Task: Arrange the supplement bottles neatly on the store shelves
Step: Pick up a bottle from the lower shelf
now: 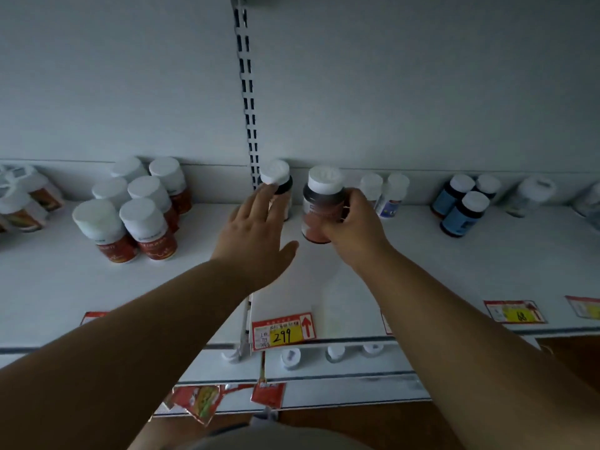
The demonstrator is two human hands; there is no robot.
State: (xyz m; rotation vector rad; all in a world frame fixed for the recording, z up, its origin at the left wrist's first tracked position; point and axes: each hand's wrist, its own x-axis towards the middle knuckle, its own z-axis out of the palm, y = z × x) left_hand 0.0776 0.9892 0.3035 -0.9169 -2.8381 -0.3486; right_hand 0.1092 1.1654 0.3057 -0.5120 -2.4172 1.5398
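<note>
The white shelf [422, 254] carries clusters of white-capped supplement bottles, and over its middle the right hand [354, 219] grips a dark bottle [319, 211] round its body, held just above the shelf, while the left hand [256, 235] reaches with straight, spread fingers, empty, to a second dark bottle [278, 183] at the back wall. These look like light, rigid plastic with smooth, possibly slippery labels, so a grip round the body below the cap seems safest. Label text is unreadable, the left fingertips hide the second bottle's lower part, and the bottles at either edge are cut off or blurred.

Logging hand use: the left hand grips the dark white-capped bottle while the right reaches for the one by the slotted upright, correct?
Swapped. The head view shows the right hand gripping the dark white-capped bottle; the left hand reaches, fingers straight, for the bottle by the slotted upright.
</note>
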